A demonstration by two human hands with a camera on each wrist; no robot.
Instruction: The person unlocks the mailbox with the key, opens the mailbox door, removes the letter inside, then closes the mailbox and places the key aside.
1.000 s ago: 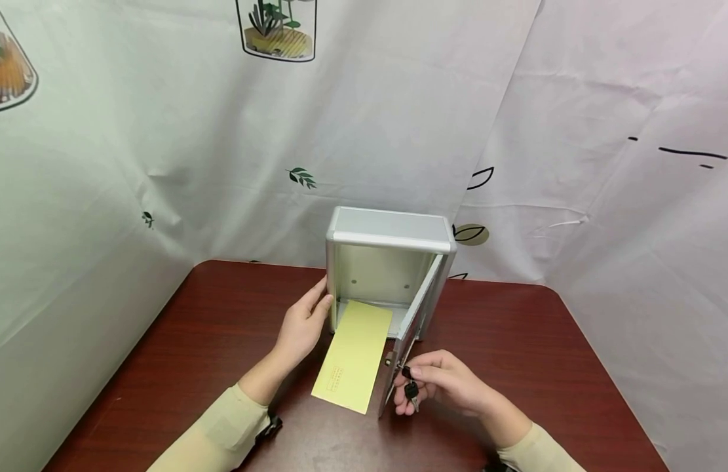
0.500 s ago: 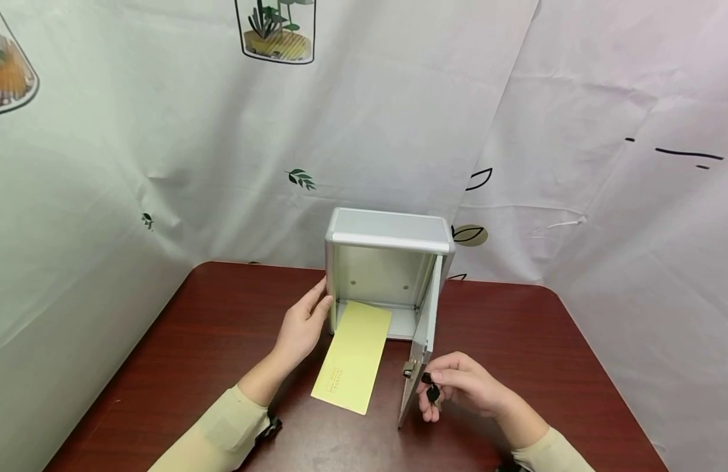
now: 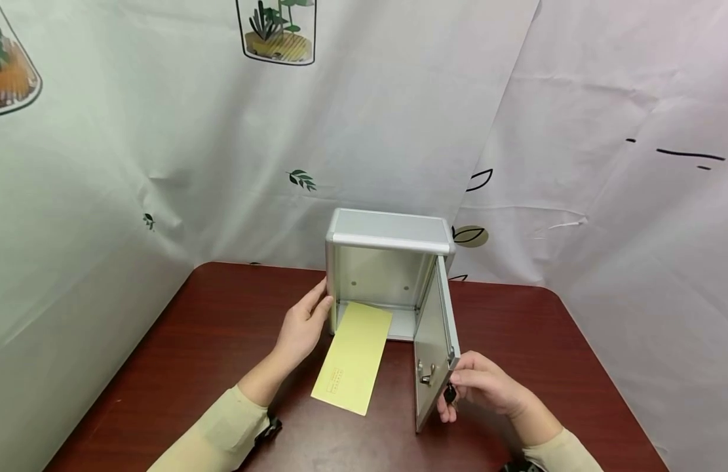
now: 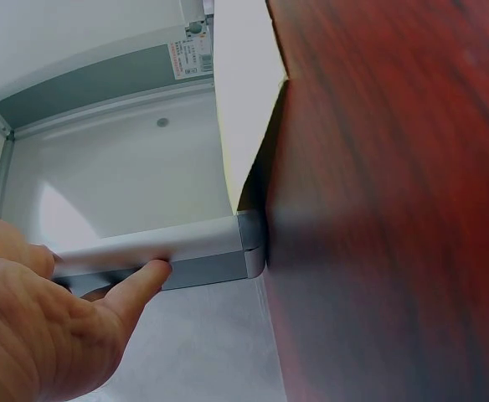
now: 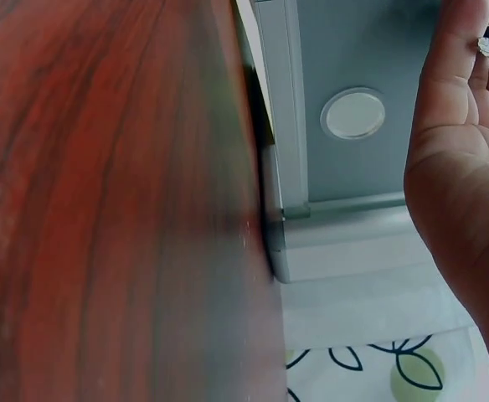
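Note:
A silver metal lockbox stands on the table, its door swung out on the right side. My left hand lies against the box's left side, fingers fairly straight, thumb at the front edge of the frame. My right hand pinches a key at the outer face of the door. Black-headed keys show below the fingertips, partly hidden by the door. On the door's inner face is the lock's metal cam. A yellow envelope lies partly inside the box, its near end sticking out the front.
The dark red wooden table is bounded by a white printed cloth at the back and sides. Inside the box is a printed label. A round pale disc shows on the door's outer face.
The right hand has moved right with the key, swinging the door wider, so its inner face now shows. The left hand, box and envelope stay where they were.

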